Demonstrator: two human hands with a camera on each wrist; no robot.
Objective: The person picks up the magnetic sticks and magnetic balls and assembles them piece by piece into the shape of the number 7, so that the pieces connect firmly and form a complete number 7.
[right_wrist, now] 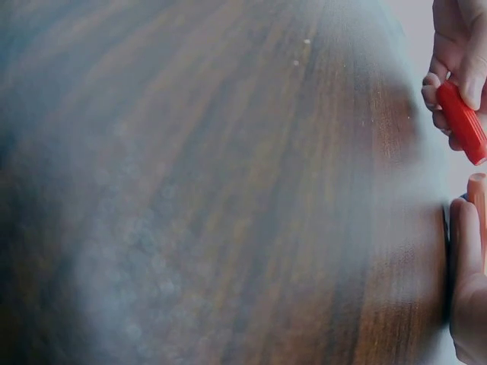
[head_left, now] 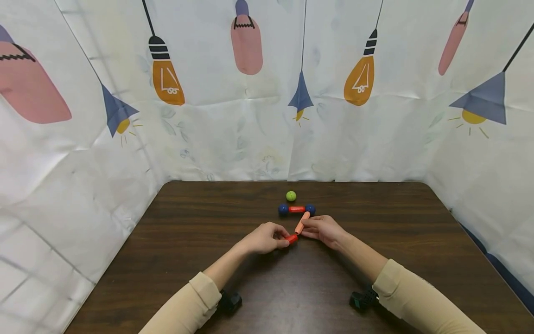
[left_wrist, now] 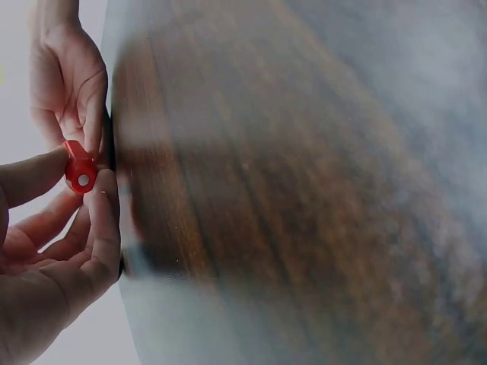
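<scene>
Apparently one red bar (head_left: 297, 209) capped by blue balls (head_left: 283, 210) is done on the counter (head_left: 187, 222), green ball (head_left: 291, 196) beyond; red piece (head_left: 292, 239) pinched in left hand (head_left: 267, 238), orange piece (head_left: 302, 222) in right hand's (head_left: 326, 230) pinch, unjoined.

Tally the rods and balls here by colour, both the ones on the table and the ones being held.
Blue balls: 2
Red rods: 2 (one in the left hand, one between the blue balls)
Light orange rod: 1 (in the right hand)
Green ball: 1
Total: 6
</scene>
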